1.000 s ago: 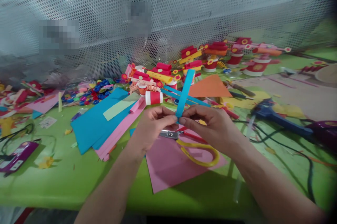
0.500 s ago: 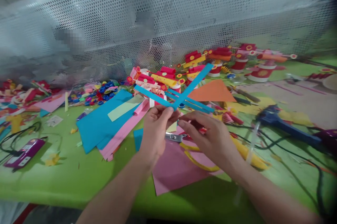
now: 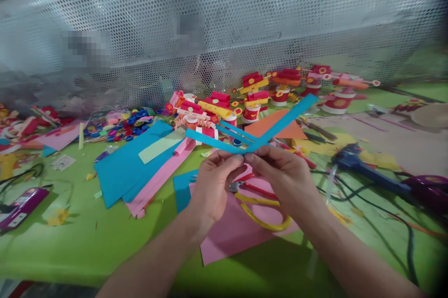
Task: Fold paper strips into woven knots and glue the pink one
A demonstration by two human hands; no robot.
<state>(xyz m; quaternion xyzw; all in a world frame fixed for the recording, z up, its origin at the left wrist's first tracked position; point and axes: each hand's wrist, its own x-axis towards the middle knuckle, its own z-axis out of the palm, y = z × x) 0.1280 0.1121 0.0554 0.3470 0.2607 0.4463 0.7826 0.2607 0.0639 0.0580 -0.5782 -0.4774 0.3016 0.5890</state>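
Note:
Two blue paper strips meet in a V between my hands: one blue strip (image 3: 287, 119) slants up to the right, the other blue strip (image 3: 213, 141) up to the left. My left hand (image 3: 217, 181) pinches them where they meet, thumb on top. My right hand (image 3: 280, 172) is closed on the same joint from the right, its thumb beside the left one. Below the hands, scissors (image 3: 259, 202) with yellow and red handles lie on a pink paper sheet (image 3: 227, 239), partly covered by the right hand. More thin blue strips show just behind the joint.
Blue sheets (image 3: 115, 172) and a pale green strip (image 3: 159, 147) lie left on the green table (image 3: 70, 246). Red and yellow paper models (image 3: 252, 102) stand along a perforated metal screen (image 3: 245, 13). A blue glue gun (image 3: 371, 172) with cables lies right; a purple device (image 3: 24, 204) far left.
My right hand has moved in to the joint and now pinches it beside my left. The V has opened wider, its right strip swinging lower and rightward. The view has shifted slightly.

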